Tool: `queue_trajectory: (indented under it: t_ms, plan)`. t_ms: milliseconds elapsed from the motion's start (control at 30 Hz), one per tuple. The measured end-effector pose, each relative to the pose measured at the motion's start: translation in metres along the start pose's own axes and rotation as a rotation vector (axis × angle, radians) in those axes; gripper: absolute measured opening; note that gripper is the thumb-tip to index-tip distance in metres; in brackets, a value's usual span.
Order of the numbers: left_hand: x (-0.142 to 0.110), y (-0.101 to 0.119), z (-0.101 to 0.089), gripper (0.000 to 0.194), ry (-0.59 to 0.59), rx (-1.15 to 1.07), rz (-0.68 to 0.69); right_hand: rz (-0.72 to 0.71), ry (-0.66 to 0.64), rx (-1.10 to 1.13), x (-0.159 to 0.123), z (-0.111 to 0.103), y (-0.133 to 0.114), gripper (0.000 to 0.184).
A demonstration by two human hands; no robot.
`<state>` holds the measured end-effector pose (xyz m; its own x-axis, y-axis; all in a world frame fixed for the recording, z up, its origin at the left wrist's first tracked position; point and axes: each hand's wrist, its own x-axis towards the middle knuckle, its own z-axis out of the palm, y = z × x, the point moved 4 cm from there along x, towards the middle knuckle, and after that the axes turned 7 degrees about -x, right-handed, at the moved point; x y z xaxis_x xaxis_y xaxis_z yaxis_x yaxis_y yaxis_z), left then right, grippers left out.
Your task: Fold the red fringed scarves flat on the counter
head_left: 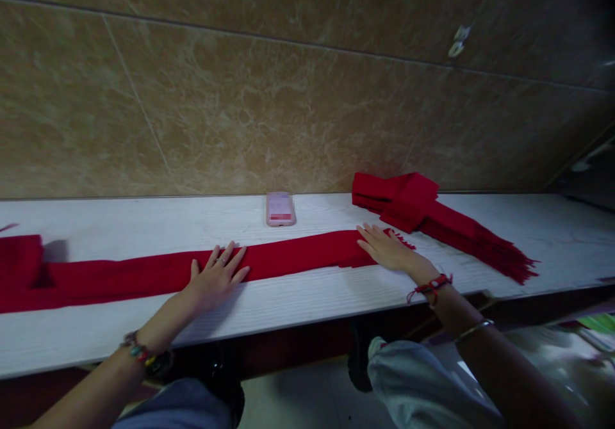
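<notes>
A long red scarf (298,254) lies stretched along the white tabletop, folded into a narrow strip. My left hand (214,282) rests flat on its middle stretch, fingers spread. Near the fringed right end, my right hand (384,248) lies on the cloth with its fingers stretched out, covering part of that end. At the far left the strip meets a raised red fold (20,259), cut off by the picture's edge. A second bundle of red scarves (408,202), loosely knotted or folded over, lies beyond my right hand, its fringe pointing right.
A phone (279,209) in a pale pink case lies at the back of the white table (144,224), by the wall. The brown marbled wall (269,109) rises directly behind. The table's front edge runs just above my legs (413,378).
</notes>
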<state>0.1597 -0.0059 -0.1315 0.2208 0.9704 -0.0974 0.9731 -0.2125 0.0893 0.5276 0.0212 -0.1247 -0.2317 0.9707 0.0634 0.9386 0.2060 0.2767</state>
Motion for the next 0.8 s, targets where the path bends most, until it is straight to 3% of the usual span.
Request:
queue_trajectory:
  t_ms: [100, 167, 233, 333, 400, 500, 667, 800]
  plan:
    - [0.000, -0.001, -0.002, 0.049, -0.022, 0.012, 0.042, 0.086, 0.076, -0.008, 0.004, -0.015, 0.003, 0.054]
    - [0.002, -0.003, -0.006, 0.046, -0.027, 0.027, 0.057, 0.051, 0.230, 0.024, 0.006, -0.039, -0.018, 0.052]
    - [0.007, -0.009, -0.012, 0.046, 0.005, 0.025, 0.047, -0.089, 0.349, 0.128, 0.007, -0.065, -0.055, 0.046]
    - [0.019, -0.025, -0.023, 0.047, 0.044, -0.016, 0.064, -0.465, 0.411, 0.261, 0.002, -0.094, -0.131, 0.034]
    - [0.027, -0.035, -0.030, 0.045, 0.034, -0.073, 0.149, -0.630, 0.398, 0.244, -0.003, -0.100, -0.175, 0.026]
    - [0.036, -0.047, -0.039, 0.043, -0.005, -0.167, 0.258, -0.736, 0.396, 0.123, -0.006, -0.097, -0.218, 0.015]
    - [0.046, -0.050, -0.045, 0.031, -0.188, -0.199, 0.284, -0.800, 0.431, -0.011, 0.001, -0.088, -0.239, 0.016]
    - [0.050, -0.041, -0.050, 0.025, -0.209, -0.214, 0.318, -0.898, 0.466, -0.074, 0.004, -0.091, -0.237, 0.023]
